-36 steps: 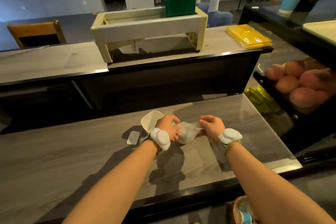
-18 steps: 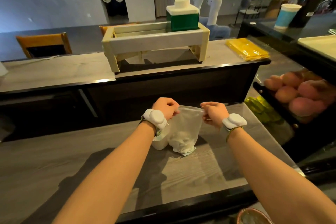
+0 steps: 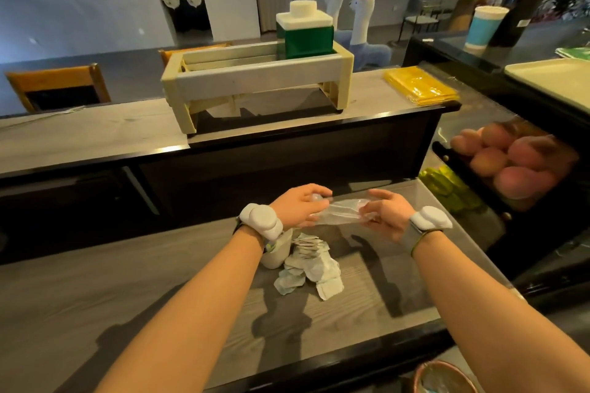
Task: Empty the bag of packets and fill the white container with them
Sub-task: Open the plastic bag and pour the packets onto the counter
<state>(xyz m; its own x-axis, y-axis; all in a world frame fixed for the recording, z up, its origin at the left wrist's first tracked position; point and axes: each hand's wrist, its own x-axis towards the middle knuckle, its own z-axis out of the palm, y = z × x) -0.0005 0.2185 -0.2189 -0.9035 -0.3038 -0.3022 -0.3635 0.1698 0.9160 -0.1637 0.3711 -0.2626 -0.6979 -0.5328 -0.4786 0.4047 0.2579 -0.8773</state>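
Observation:
A clear plastic bag [image 3: 343, 213] is stretched flat between my hands above the grey counter [image 3: 127, 290]. My left hand [image 3: 298, 207] grips its left end and my right hand [image 3: 388, 214] grips its right end. Below the bag, several pale green-white packets [image 3: 308, 266] lie in a loose pile on the counter. The white container [image 3: 276, 254] stands upright just left of the pile, partly hidden under my left wrist. Its inside is not visible.
A raised shelf behind the counter carries a cream rack [image 3: 255, 83] with a green-and-white box [image 3: 305, 30] and yellow packs [image 3: 419, 86]. To the right, a dark case holds peaches [image 3: 514, 156]. A basket [image 3: 443, 378] sits below the front edge.
The bag hung full and upright between my hands; now it is turned flat and looks empty, and the packets lie in a pile on the counter.

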